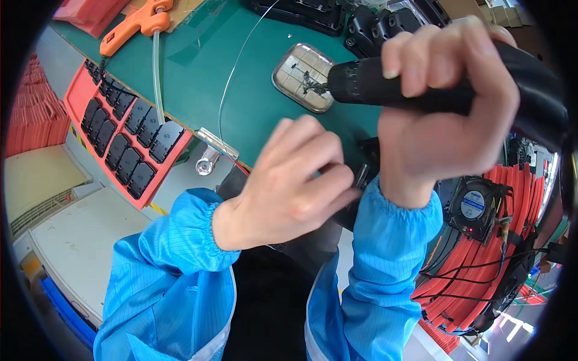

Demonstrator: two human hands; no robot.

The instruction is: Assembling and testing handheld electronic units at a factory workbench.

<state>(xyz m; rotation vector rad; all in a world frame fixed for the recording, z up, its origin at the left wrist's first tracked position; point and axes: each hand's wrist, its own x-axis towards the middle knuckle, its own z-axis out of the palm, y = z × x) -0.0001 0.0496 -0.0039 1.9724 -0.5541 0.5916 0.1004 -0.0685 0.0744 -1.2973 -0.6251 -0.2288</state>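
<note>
My right hand [445, 102] is wrapped round a black electric screwdriver [367, 81], whose body runs off toward the upper right. Its narrow end points at a shallow metal dish [284, 90] with a pale gridded bottom. Small dark screws [313, 84] lie clustered in the dish by the tool's tip; whether they touch it I cannot tell. My left hand [295, 180] is curled over the bench's near edge, fingers bent and pressed together. Whatever lies within those fingers is hidden. Just right of it shows a small shiny cylindrical piece [361, 175].
An orange glue gun [135, 27] with a pale glue stick lies at the far left of the green bench [198, 66]. Below it, a red foam tray [90, 129] carries several black plastic parts. Black housings [373, 27] sit at the back. A fan [472, 204] with loose cables stands right.
</note>
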